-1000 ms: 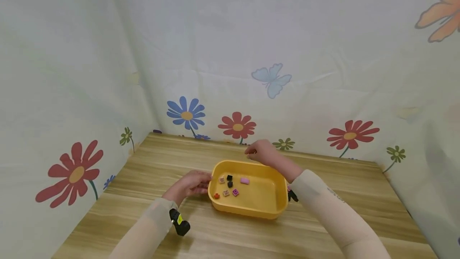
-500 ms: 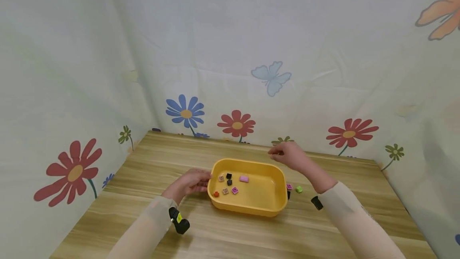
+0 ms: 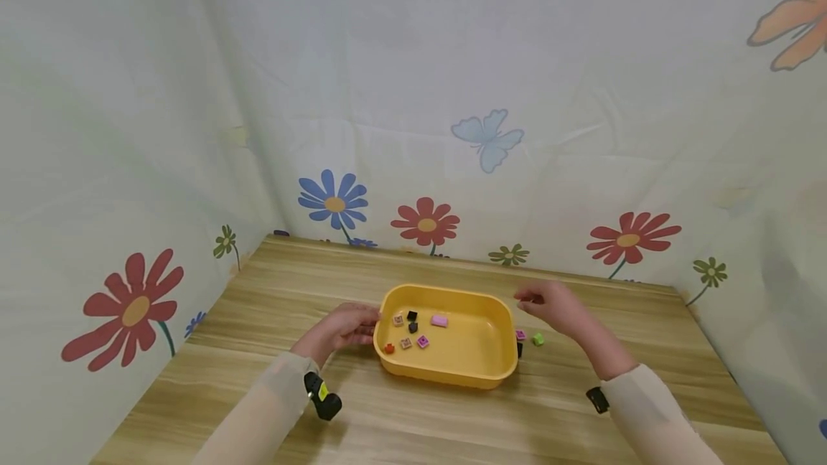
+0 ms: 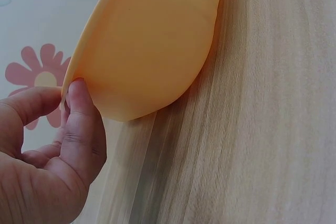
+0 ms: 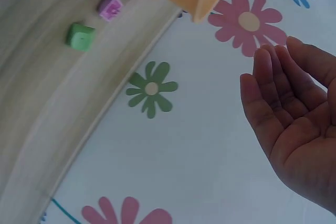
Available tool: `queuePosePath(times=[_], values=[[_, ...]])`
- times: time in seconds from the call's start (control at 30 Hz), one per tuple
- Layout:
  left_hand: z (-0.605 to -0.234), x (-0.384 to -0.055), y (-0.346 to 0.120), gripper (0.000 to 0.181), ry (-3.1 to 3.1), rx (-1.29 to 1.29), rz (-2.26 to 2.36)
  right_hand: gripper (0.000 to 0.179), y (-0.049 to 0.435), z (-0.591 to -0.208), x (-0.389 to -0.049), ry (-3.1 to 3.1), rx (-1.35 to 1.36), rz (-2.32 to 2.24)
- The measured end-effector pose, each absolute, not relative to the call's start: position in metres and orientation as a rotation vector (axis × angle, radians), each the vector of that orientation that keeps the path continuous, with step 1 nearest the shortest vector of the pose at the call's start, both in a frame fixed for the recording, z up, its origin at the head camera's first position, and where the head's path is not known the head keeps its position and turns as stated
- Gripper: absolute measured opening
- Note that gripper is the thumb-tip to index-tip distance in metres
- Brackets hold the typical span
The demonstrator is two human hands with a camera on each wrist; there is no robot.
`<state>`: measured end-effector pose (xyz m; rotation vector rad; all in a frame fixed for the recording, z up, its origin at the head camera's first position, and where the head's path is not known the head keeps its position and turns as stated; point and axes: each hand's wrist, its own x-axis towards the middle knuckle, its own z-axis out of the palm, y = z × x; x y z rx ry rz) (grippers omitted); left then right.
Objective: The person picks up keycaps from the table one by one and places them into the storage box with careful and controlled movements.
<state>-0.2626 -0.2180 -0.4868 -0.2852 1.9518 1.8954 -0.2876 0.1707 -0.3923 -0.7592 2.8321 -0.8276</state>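
Note:
A yellow plastic tray stands on the wooden table, and my left hand pinches its left rim between thumb and fingers, as the left wrist view confirms. Small toy blocks lie mostly in the tray's left half: a pink one, a magenta one, a red one, two beige and two black. My right hand hovers just past the tray's right end, fingers loosely bent and nothing in them. Closest to it on the table are a green block, a pink-purple block and a partly hidden black piece.
A white curtain printed with flowers and butterflies encloses the table's back and sides. Bare wood shows to the right of the loose blocks. Black wrist devices sit on both sleeves.
My right hand has moved right, from behind the tray's far rim to beyond its right end, and lower. The loose blocks there have come into sight. My left hand stays on the rim.

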Motion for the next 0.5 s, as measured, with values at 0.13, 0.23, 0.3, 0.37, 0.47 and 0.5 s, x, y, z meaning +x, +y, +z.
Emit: queuePosePath(times=[0.13,0.23,0.3,0.37,0.47,0.5], values=[[-0.488,-0.262,-0.218,0.046,1.956,-0.288,1.893,0.021,0.178,-0.405,-0.285,2.843,-0.712,-0.825],[-0.488,-0.262,-0.218,0.046,1.956,-0.289,1.895,0.022,0.182,-0.415,-0.284,2.857,-0.671,-0.828],[-0.489,-0.263,-0.218,0.046,1.956,-0.29,1.898,0.023,0.183,-0.422,-0.282,2.875,-0.642,-0.832],[-0.49,-0.263,-0.218,0.046,1.956,-0.291,1.902,0.024,0.185,-0.43,-0.28,2.899,-0.616,-0.838],[-0.49,-0.263,-0.218,0.046,1.954,-0.294,1.902,0.027,0.188,-0.442,-0.277,2.944,-0.562,-0.823],[-0.489,-0.263,-0.218,0.046,1.952,-0.296,1.903,0.029,0.189,-0.446,-0.277,2.958,-0.548,-0.811]])
